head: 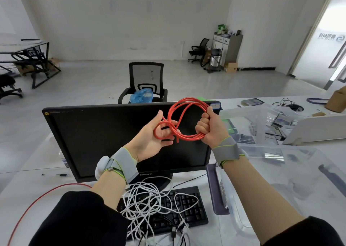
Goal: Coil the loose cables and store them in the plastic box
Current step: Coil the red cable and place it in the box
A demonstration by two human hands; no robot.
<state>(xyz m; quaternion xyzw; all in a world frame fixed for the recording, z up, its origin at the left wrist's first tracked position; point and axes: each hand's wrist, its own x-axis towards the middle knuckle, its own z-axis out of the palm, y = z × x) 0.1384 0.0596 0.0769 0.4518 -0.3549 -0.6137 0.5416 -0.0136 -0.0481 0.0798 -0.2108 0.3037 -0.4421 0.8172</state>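
A red cable (187, 106) is wound into a coil of several loops, held up in front of the monitor. My right hand (210, 126) grips the right side of the coil in a fist. My left hand (155, 136) is palm up, its fingers curled round the cable's loose end, which makes a small loop round them. A tangle of white cables (148, 202) lies on the black keyboard (189, 208). The clear plastic box (292, 185) stands at the right with its purple handle toward me. A thin red cable (37, 199) trails over the desk at the left.
A black monitor (104, 142) stands right behind my hands. A second clear box (249, 118) with papers, a white stand and a cardboard box sit at the back right. An office chair with a blue bag is behind the desk.
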